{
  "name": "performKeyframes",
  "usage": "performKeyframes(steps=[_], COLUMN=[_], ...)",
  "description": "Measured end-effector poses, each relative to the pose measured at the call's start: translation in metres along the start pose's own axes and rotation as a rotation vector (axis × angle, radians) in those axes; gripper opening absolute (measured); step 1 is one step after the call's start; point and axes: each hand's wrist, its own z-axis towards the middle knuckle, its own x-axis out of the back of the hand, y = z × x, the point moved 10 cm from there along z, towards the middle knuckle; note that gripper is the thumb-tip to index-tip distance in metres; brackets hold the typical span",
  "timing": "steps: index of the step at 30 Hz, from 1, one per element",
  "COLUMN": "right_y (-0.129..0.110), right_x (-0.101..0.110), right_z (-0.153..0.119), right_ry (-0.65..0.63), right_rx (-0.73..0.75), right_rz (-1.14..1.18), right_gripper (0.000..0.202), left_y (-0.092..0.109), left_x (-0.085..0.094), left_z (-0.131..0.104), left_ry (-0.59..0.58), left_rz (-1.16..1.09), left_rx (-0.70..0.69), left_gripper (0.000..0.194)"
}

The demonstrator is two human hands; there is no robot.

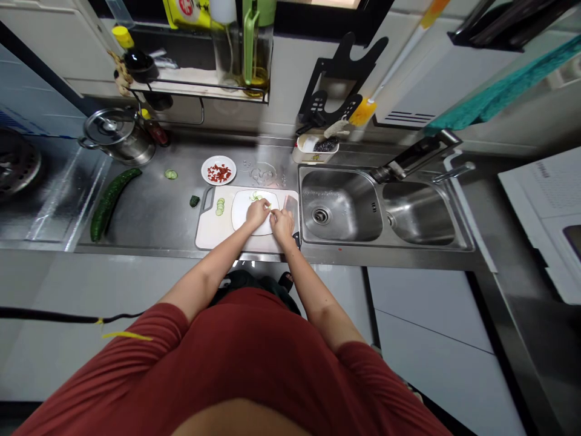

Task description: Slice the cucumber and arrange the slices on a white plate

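Observation:
Both my hands meet above a white squarish plate (240, 209) on the cutting board (213, 233). My left hand (258, 212) and my right hand (281, 224) have their fingertips closed around a small pale-green piece, which looks like a cucumber slice (270, 207); it is mostly covered by fingers. Thin green cucumber pieces (255, 197) lie at the plate's far edge. A short overlapping row of cucumber slices (220, 206) rests on the board left of the plate. Beside my right hand lies a kitchen knife (291, 204), its dark handle partly behind my wrist.
A whole cucumber (111, 203), a cucumber end (194, 201) and loose slices (170, 174) lie on the steel counter. Behind the board stands a white plate of chopped red pieces (218, 171). A pot (118, 136) is back left; a double sink (342, 206) is right.

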Motion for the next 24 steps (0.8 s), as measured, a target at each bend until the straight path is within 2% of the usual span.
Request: performKeyframes(steps=[13, 24], right_y=[0.0005, 0.0036], right_x=[-0.0003, -0.0009], right_z=[0.0005, 0.0017], right_ry=[-0.020, 0.036], right_rx=[-0.023, -0.011], right_rz=[-0.008, 0.048], right_gripper=[0.031, 0.028], left_y=[0.0025, 0.0044], left_x=[0.0019, 0.0030], left_z=[-0.0020, -0.0036], left_ry=[-0.006, -0.009], left_rz=[0.071, 0.071], left_rx=[0.005, 0.014], left_gripper=[0.022, 0.024])
